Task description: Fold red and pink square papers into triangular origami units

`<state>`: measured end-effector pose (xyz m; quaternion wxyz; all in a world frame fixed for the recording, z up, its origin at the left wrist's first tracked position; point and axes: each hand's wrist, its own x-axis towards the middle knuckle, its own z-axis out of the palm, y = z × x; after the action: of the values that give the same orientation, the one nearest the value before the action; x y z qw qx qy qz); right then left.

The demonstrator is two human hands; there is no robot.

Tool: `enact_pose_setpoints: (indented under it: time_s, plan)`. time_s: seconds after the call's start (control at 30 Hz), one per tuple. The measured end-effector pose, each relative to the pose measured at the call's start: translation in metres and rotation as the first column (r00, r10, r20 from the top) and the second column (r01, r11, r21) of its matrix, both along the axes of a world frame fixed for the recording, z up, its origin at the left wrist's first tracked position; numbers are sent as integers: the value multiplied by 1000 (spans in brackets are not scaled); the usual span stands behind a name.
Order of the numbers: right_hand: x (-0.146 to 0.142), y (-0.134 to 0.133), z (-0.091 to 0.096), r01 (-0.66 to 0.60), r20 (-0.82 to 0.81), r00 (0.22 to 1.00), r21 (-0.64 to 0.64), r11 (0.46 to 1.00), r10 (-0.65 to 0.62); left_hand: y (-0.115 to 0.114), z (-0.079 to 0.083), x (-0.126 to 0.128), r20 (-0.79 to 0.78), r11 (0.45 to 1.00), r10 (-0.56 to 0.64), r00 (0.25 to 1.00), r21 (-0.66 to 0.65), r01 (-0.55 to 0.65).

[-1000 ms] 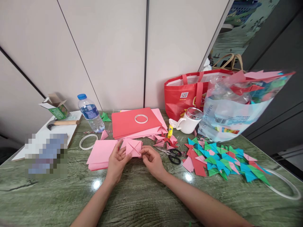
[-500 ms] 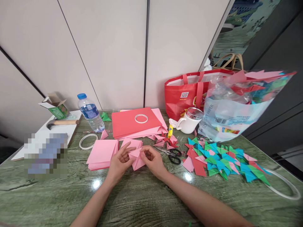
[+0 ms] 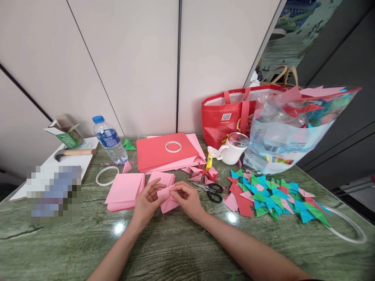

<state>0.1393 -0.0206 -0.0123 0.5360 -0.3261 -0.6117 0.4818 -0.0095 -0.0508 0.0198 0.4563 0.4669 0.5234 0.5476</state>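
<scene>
Between my hands is a pink sheet of paper [image 3: 167,202], creased and partly folded, just above the table. My left hand [image 3: 149,201] pinches its left edge with the thumb, the other fingers loosely spread behind. At its right edge, my right hand [image 3: 187,201] grips it between thumb and fingertips. A stack of pink paper squares [image 3: 125,189] lies left of my left hand, and another pink stack [image 3: 161,178] is just behind the fingers. Black-handled scissors [image 3: 214,193] rest to the right of my right hand.
Folded paper pieces [image 3: 275,197] in several colours spread over the right side, beside a clear bag [image 3: 281,144]. A white mug [image 3: 233,150], glue stick [image 3: 209,161], red bag [image 3: 215,127] and red sheets [image 3: 164,156] stand behind. Left are a water bottle [image 3: 109,142], tape roll [image 3: 107,175] and hammer [image 3: 74,152].
The pink paper's upper part has been folded down flatter, its raised point no longer showing. My hands keep their hold in nearly the same place. The whole view has shifted slightly.
</scene>
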Motion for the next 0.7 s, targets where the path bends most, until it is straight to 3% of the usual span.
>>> enact_pose_setpoints:
  time_s: [0.2, 0.37, 0.7]
  plan:
    - [-1, -1, -4, -62, -128, 991, -155, 986, 42, 0, -1, -1, -48, 991, 90, 995, -91, -94]
    - [-1, -2, -5, -172, -88, 984, -232, 957, 155, 0, -3, -3, -48, 991, 100, 994, -81, -104]
    - [0, -1, -4, -120, -75, 991, -197, 973, 107, -3, 0, 4, -134, 994, 65, 989, -84, -76]
